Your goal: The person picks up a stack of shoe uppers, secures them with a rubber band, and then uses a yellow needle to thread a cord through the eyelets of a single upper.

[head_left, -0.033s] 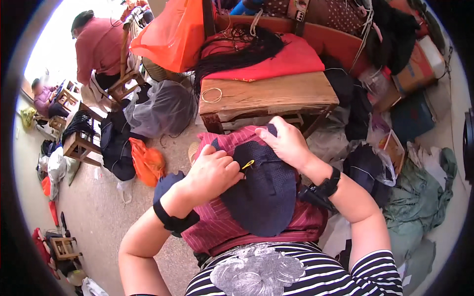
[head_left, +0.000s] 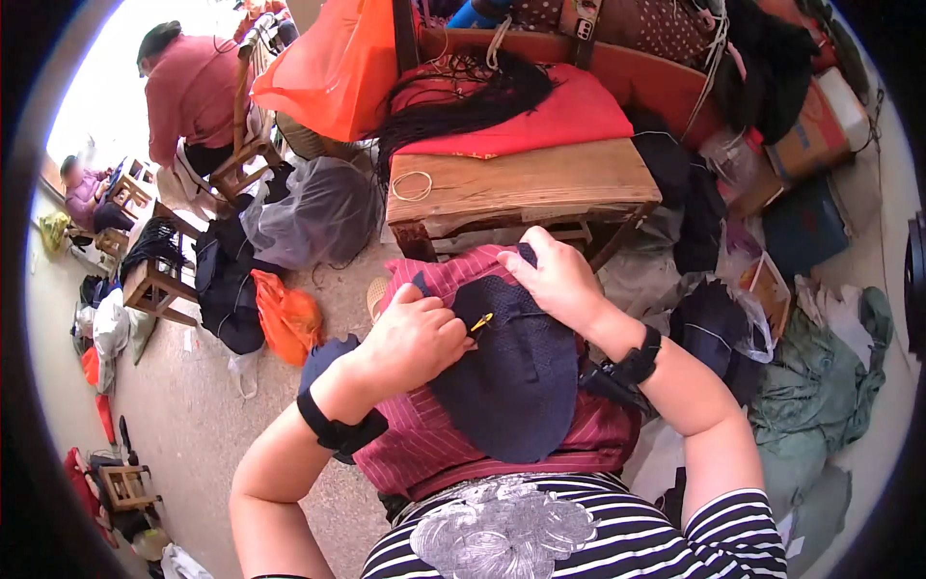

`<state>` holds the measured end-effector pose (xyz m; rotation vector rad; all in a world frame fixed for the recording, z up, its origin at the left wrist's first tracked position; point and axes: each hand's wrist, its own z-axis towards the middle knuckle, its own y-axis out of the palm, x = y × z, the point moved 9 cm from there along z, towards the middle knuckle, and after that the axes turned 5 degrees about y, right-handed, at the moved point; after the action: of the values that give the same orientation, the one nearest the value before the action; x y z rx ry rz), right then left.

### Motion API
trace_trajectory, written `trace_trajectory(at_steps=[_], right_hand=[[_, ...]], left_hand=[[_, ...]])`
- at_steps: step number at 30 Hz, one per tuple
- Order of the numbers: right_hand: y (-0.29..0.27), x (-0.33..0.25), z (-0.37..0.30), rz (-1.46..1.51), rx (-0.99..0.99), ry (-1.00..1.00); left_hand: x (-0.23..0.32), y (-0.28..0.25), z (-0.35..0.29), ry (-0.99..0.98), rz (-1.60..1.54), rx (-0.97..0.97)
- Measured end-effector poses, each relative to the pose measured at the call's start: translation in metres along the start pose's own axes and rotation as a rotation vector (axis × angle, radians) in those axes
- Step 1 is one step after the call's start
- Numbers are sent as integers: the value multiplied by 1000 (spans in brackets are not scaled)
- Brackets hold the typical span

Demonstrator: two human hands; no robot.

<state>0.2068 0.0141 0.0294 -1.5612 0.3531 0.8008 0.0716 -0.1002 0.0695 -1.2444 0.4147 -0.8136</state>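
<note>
The left hand (head_left: 410,333) and right hand (head_left: 552,280) sit apart, each pinching the dark navy mesh-textured cloth (head_left: 511,405) spread over maroon white-striped fabric (head_left: 415,439) on the lap, while a slim yellow piece (head_left: 483,320) runs in beside the left fingers, its end hidden. Far off, bright red cloth (head_left: 579,111), partly covered by black cords (head_left: 473,101), bears tiny yellow marks (lettering or pattern, I cannot tell).

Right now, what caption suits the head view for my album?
Left hand and right hand hold dark cloth near a wooden bench.
</note>
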Motion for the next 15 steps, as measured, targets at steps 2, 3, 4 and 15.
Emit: trace_trajectory(at_steps=[2,3,4,15], right_hand=[[3,5,0,-14,44,6],[2,4,0,1,56,-34],[0,2,-1,15,68,-75],[3,-9,-5,-36,66,-182]], left_hand=[[-1,4,-9,65,-73,-55],[-2,2,-16,50,-114,-62],[-2,1,-21,33,-154,-69],[9,-1,-41,76,-181,-33]])
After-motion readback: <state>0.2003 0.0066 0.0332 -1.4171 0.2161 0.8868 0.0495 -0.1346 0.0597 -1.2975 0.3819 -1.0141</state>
